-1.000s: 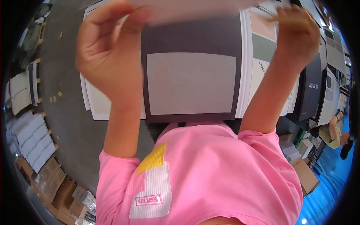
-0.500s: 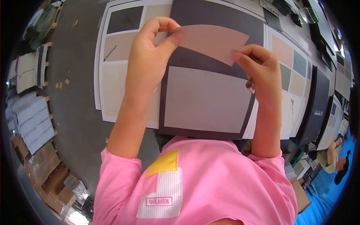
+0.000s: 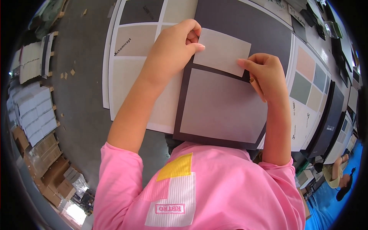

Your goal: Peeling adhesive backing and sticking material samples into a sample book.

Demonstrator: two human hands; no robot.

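A greyish-beige rectangular sample sheet (image 3: 222,51) is held between my two hands over a dark board (image 3: 245,23). My left hand (image 3: 180,44) pinches its left edge with thumb and fingers. At its lower right corner, my right hand (image 3: 264,73) grips it between thumb and forefinger. Just below it on the same board lies a larger mauve-grey sample panel (image 3: 224,105). The held sheet lies along the upper edge of that panel, with a dark strip showing between them. I cannot tell whether the sheet touches the board.
White sample boards with coloured swatches flank the dark board on the left (image 3: 138,92) and right (image 3: 301,115). A black folder (image 3: 326,122) stands further right. Stacked sheets on pallets (image 3: 34,111) and cardboard boxes (image 3: 50,157) line the far left. Another person (image 3: 339,174) is at the far right.
The sheet has come down toward the board; it was bowed and looked pinkish, and now looks flatter and beige. Both hands still hold it. The whole view has shifted slightly.
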